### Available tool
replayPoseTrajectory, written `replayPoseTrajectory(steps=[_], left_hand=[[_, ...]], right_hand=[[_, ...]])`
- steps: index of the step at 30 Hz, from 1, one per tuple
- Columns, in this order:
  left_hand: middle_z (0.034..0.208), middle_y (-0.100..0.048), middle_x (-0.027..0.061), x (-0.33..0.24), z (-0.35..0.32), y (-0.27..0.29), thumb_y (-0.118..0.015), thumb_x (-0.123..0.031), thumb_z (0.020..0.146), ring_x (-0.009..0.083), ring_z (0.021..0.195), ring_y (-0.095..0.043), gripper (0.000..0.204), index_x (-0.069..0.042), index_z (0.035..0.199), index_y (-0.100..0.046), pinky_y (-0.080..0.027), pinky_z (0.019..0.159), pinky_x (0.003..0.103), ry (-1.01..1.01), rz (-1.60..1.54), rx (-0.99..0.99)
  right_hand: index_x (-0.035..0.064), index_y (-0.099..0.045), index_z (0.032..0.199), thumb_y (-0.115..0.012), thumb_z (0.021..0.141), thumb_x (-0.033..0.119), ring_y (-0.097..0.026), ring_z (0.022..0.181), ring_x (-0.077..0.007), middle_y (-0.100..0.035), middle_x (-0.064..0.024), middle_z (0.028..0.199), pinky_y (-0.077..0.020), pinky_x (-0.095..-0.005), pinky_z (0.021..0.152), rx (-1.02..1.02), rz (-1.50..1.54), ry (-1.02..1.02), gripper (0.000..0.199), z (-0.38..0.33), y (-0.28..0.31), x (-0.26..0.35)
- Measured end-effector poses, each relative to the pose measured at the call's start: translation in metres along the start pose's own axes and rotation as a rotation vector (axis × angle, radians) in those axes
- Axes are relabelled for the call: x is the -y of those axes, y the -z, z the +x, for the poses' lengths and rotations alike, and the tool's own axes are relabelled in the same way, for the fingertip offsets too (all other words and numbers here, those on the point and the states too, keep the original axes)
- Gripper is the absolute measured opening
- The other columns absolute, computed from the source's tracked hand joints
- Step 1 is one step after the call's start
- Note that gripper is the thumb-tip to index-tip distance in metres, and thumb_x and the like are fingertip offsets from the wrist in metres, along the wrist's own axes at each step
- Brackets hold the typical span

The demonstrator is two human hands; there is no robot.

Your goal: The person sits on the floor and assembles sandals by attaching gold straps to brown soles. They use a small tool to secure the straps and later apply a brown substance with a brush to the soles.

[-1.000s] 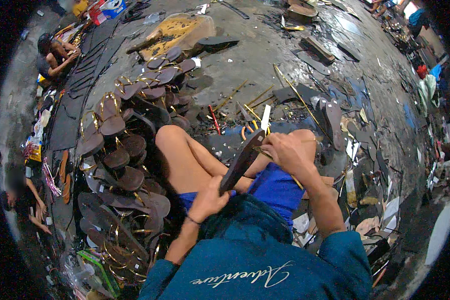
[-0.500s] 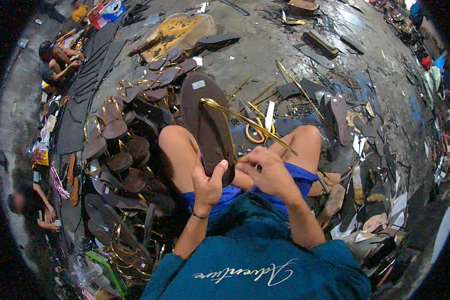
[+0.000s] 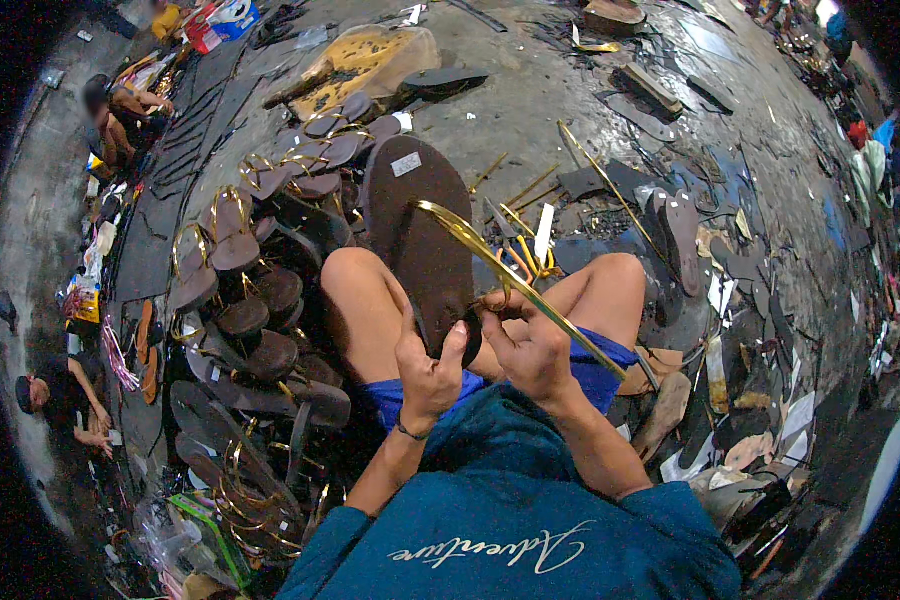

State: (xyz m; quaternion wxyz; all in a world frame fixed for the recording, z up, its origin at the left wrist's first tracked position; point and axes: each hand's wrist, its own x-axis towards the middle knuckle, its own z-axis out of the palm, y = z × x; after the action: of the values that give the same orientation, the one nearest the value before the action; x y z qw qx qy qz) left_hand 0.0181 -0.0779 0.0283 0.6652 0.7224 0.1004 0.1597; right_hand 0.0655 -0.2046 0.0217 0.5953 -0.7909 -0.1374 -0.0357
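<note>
A brown sandal sole (image 3: pixel 418 225) with a small white sticker stands tilted in front of me, between my knees. My left hand (image 3: pixel 432 368) is closed round its lower end, thumb on the face. A shiny gold strap (image 3: pixel 530 285) comes out of the sole's upper part. One long leg of it runs down to the right, over my right hand (image 3: pixel 532 350). The other leg curves down to my right fingers, which are pinched together at the sole's lower right edge. The strap end in that pinch is hidden.
Many brown sandals with gold straps (image 3: pixel 232 235) are heaped at my left. Beyond lies a worn wooden block (image 3: pixel 370 75). Orange-handled scissors (image 3: pixel 520 262) and loose gold strips (image 3: pixel 605 175) lie ahead. Scraps (image 3: pixel 745 400) litter the right side. Two people (image 3: pixel 120 110) sit at the far left.
My right hand has turned and closed in on the sole's lower edge. The strap's long leg has swung lower and now crosses over that hand. The left hand keeps its hold.
</note>
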Motion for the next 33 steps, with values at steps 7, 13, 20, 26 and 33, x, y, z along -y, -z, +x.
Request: replayPoseTrajectory(steps=[7,13,20,26,33], left_hand=[[0.106,-0.064,0.0117,0.011,-0.007,0.001,-0.057,-0.003,0.089,0.0179,0.095,-0.062,0.036,0.004,0.122,-0.049,-0.048,0.087,0.029,0.074,-0.025,0.037],[0.107,-0.064,0.0120,0.018,-0.008,-0.005,-0.057,-0.005,0.089,0.0189,0.096,-0.062,0.033,0.004,0.121,-0.052,-0.048,0.088,0.030,0.048,-0.010,-0.022],[0.107,-0.064,0.0096,0.027,-0.008,0.008,-0.058,-0.004,0.088,0.0176,0.097,-0.061,0.034,0.003,0.121,-0.053,-0.047,0.090,0.030,0.159,-0.084,0.035],[0.106,-0.065,0.0101,0.015,-0.003,0.016,-0.062,-0.006,0.085,0.0175,0.094,-0.062,0.036,0.004,0.119,-0.055,-0.049,0.087,0.031,0.263,-0.108,0.104],[0.102,-0.065,0.0159,0.011,0.013,0.061,-0.074,-0.014,0.077,0.0269,0.093,-0.065,0.043,0.000,0.115,-0.060,-0.050,0.084,0.035,0.151,0.571,0.447]], right_hand=[[0.0014,-0.062,0.093,-0.074,0.078,0.014,-0.068,0.081,-0.0245,-0.068,-0.0126,0.085,-0.0533,-0.0344,0.071,0.270,-0.005,-0.005,0.023,0.020,0.022,-0.015],[0.0017,-0.061,0.082,-0.074,0.075,0.010,-0.066,0.072,-0.0181,-0.068,-0.0101,0.080,-0.0520,-0.0318,0.065,0.092,-0.018,-0.015,0.017,0.010,0.003,-0.005],[-0.0001,-0.064,0.086,-0.077,0.079,0.013,-0.064,0.077,-0.0131,-0.068,-0.0091,0.088,-0.0513,-0.0292,0.068,0.467,-0.017,-0.170,0.020,0.027,0.011,-0.025],[0.0006,-0.062,0.096,-0.073,0.085,0.012,-0.058,0.075,-0.0096,-0.063,-0.0024,0.082,-0.0480,-0.0243,0.065,0.409,0.252,-0.173,0.020,0.014,0.011,-0.030],[0.0024,-0.060,0.111,-0.070,0.084,0.006,-0.060,0.080,-0.0133,-0.061,-0.0088,0.094,-0.0488,-0.0296,0.067,0.108,-0.124,0.199,0.029,0.032,0.027,-0.030]])
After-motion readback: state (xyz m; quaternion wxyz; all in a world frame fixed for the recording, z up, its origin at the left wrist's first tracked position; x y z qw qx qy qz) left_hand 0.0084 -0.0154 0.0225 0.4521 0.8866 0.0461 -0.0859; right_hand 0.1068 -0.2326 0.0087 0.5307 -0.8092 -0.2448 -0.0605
